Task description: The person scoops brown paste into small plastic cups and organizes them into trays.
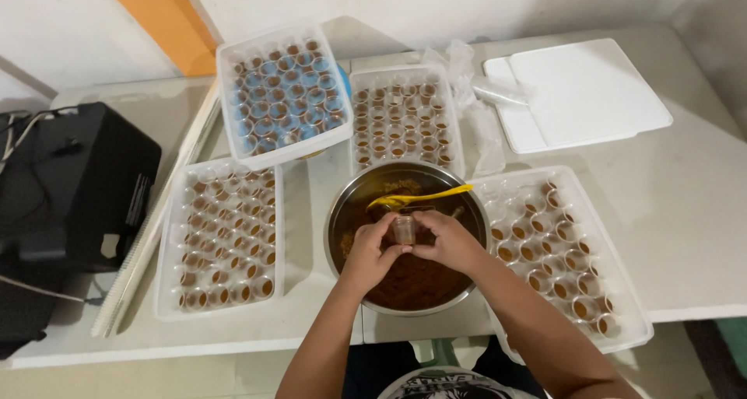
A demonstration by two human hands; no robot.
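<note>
Both hands meet over a steel bowl [342, 212] of brown powder. My left hand [372, 251] and my right hand [443, 239] pinch a small clear plastic cup [403, 229] between their fingertips, holding it above the powder. A yellow spoon [420, 196] lies across the bowl's far rim, just beyond the cup. To the right of the bowl stands a clear tray [622, 321] partly filled with small cups of brown powder.
Three more clear trays of filled small cups stand around the bowl: left [167, 290], back left [233, 57] and back middle [451, 111]. White lids [591, 88] lie at the back right beside crumpled plastic [482, 127]. A black device [70, 181] sits at the table's left.
</note>
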